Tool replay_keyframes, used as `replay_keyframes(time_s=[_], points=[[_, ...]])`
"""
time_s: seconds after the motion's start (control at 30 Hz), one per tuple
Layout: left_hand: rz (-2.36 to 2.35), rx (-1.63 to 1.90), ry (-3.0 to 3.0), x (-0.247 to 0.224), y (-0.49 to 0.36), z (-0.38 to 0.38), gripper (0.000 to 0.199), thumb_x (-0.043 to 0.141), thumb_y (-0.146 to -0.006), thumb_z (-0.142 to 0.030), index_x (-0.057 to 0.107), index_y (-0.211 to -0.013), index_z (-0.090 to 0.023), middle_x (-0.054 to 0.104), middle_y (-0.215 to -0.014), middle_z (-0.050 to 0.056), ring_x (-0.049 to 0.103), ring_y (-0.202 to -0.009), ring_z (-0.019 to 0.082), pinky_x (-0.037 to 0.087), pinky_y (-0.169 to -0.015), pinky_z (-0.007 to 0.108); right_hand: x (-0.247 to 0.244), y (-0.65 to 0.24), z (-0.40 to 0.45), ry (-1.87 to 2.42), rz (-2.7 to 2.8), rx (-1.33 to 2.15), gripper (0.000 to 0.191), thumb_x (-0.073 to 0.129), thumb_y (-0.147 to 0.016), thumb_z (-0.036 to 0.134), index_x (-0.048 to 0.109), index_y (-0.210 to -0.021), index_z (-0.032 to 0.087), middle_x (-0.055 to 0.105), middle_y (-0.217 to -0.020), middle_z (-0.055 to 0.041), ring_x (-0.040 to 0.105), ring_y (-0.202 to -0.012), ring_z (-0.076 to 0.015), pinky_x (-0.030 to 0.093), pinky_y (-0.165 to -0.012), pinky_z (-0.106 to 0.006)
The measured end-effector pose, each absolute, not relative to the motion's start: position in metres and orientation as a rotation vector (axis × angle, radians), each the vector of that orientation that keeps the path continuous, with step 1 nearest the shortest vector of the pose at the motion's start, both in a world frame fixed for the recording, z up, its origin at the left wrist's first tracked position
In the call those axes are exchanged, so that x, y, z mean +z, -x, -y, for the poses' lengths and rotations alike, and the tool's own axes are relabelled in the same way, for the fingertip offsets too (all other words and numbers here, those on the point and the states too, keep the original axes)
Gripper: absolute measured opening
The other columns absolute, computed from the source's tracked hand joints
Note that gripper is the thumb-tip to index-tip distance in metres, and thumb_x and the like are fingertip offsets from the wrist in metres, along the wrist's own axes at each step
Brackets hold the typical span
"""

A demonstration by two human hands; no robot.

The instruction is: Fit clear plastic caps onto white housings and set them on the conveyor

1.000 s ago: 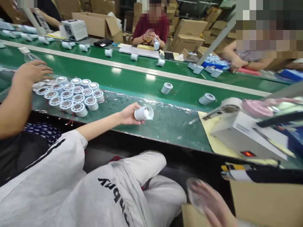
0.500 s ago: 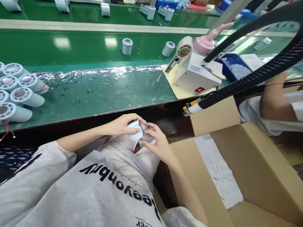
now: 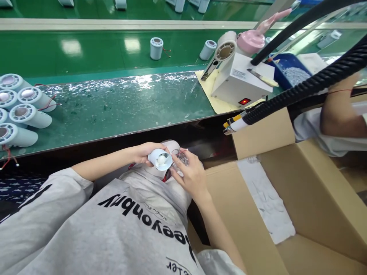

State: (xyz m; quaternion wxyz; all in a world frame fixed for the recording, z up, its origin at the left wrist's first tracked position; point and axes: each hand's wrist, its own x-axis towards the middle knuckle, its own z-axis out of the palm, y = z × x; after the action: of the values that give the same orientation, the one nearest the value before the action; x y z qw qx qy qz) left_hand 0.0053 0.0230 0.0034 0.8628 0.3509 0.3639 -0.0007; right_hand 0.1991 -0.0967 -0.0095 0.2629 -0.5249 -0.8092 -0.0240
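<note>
Over my lap, my left hand (image 3: 145, 152) is wrapped round a light-blue fan housing (image 3: 156, 154), a short tube tilted so its open end faces me. White blades and a round hub show inside that end. On its right side my right hand (image 3: 190, 172) has its fingers bent, the tips at the tube's rim. A clear, crinkled plastic piece (image 3: 183, 158) lies within the right hand's fingers, partly covered by them. Thin red wires (image 3: 181, 152) show beside it.
Several similar housings (image 3: 24, 114) lie stacked at the bench's left. Two more stand on the green belt (image 3: 100, 57). A white box (image 3: 239, 82) with a lit red switch sits right of centre. A black hose (image 3: 286, 93) hangs over an open carton (image 3: 309, 191). A co-worker's arm (image 3: 340, 110) is at right.
The fan housing has been turned in my left hand, so its bladed open end now faces me. My right hand has shifted slightly at its rim. The camera view has tilted a little.
</note>
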Motion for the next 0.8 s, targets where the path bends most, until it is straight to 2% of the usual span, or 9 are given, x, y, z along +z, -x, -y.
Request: replay_keyframes(time_s=[0.07, 0.13, 0.2, 0.3, 0.33, 0.4, 0.57, 0.73, 0.8], points=[[-0.791, 0.022, -0.889, 0.007, -0.008, -0.019, 0.025, 0.057, -0.089, -0.039, 0.064, -0.088, -0.014, 0.056, -0.061, 0.0, 0.041, -0.04, 0.009, 0.027, -0.032, 0.018, -0.005, -0.196, 0.093, 1.552, 2.19, -0.045, 0.043, 0.055, -0.098, 0.035, 0.062, -0.14, 0.027, 0.058, -0.132, -0.0149, 0.06, -0.103, -0.0307, 0.059, -0.081, -0.044], [-0.775, 0.063, -1.189, 0.012, -0.008, -0.017, 0.026, 0.056, -0.09, -0.037, 0.068, -0.086, -0.015, 0.06, -0.07, 0.001, 0.048, -0.05, 0.01, 0.036, -0.042, 0.02, -0.001, -0.195, 0.089, 1.663, 2.189, 0.032, 0.043, 0.057, -0.096, 0.035, 0.063, -0.138, 0.027, 0.057, -0.135, -0.0147, 0.061, -0.099, -0.0303, 0.059, -0.077, -0.042], [-0.753, 0.158, -1.577, 0.017, -0.006, -0.014, 0.026, 0.055, -0.091, -0.035, 0.072, -0.086, -0.016, 0.064, -0.082, 0.004, 0.057, -0.07, 0.014, 0.047, -0.063, 0.024, 0.002, -0.197, 0.086, 1.716, 2.187, 0.144, 0.034, 0.061, -0.094, 0.034, 0.07, -0.125, 0.026, 0.058, -0.135, -0.0135, 0.061, -0.098, -0.0298, 0.059, -0.073, -0.04], [-0.747, 0.313, -1.925, 0.023, -0.001, -0.011, 0.024, 0.057, -0.091, -0.033, 0.075, -0.095, -0.018, 0.063, -0.1, 0.006, 0.06, -0.092, 0.019, 0.047, -0.088, 0.032, 0.006, -0.203, 0.082, 1.655, 2.163, 0.412, 0.011, 0.066, -0.09, 0.028, 0.074, -0.097, 0.024, 0.059, -0.133, -0.0116, 0.062, -0.105, -0.0302, 0.059, -0.074, -0.039], [-0.744, 0.359, -1.958, 0.024, 0.001, -0.01, 0.024, 0.059, -0.091, -0.035, 0.075, -0.099, -0.019, 0.062, -0.101, 0.007, 0.06, -0.094, 0.02, 0.046, -0.089, 0.033, 0.008, -0.204, 0.081, 1.599, 2.136, 0.515, 0.007, 0.068, -0.089, 0.028, 0.072, -0.089, 0.023, 0.06, -0.132, -0.011, 0.063, -0.108, -0.0301, 0.059, -0.077, -0.04], [-0.721, 0.451, -1.944, 0.023, 0.002, -0.01, 0.03, 0.068, -0.087, -0.042, 0.075, -0.105, -0.02, 0.06, -0.099, 0.006, 0.058, -0.093, 0.02, 0.046, -0.089, 0.033, 0.011, -0.206, 0.081, 1.487, 2.023, 0.696, 0.015, 0.071, -0.089, 0.033, 0.069, -0.08, 0.021, 0.061, -0.129, -0.0107, 0.065, -0.109, -0.029, 0.059, -0.082, -0.04], [-0.645, 0.546, -1.868, 0.007, 0.003, -0.015, 0.057, 0.085, -0.068, -0.057, 0.076, -0.113, -0.024, 0.057, -0.101, 0.006, 0.057, -0.096, 0.022, 0.049, -0.091, 0.037, 0.015, -0.203, 0.082, 1.406, 1.68, 0.818, 0.029, 0.059, -0.097, 0.036, 0.069, -0.075, 0.021, 0.068, -0.115, -0.0104, 0.068, -0.102, -0.0255, 0.056, -0.089, -0.04], [-0.494, 0.507, -1.898, -0.006, 0.005, -0.018, 0.06, 0.089, -0.067, -0.047, 0.075, -0.121, -0.027, 0.056, -0.137, 0.013, 0.054, -0.126, 0.032, 0.043, -0.11, 0.047, 0.015, -0.203, 0.085, 1.469, 1.464, 0.879, 0.037, 0.064, -0.092, 0.039, 0.069, -0.06, 0.021, 0.073, -0.1, -0.0078, 0.07, -0.094, -0.0243, 0.057, -0.081, -0.037], [-0.441, 0.465, -1.859, -0.005, 0.006, -0.016, 0.062, 0.09, -0.069, -0.04, 0.071, -0.127, -0.027, 0.06, -0.137, 0.013, 0.056, -0.128, 0.032, 0.043, -0.111, 0.047, 0.014, -0.204, 0.085, 1.449, 1.331, 0.97, 0.037, 0.069, -0.088, 0.042, 0.069, -0.057, 0.022, 0.075, -0.096, -0.0071, 0.071, -0.092, -0.0247, 0.058, -0.081, -0.038]])
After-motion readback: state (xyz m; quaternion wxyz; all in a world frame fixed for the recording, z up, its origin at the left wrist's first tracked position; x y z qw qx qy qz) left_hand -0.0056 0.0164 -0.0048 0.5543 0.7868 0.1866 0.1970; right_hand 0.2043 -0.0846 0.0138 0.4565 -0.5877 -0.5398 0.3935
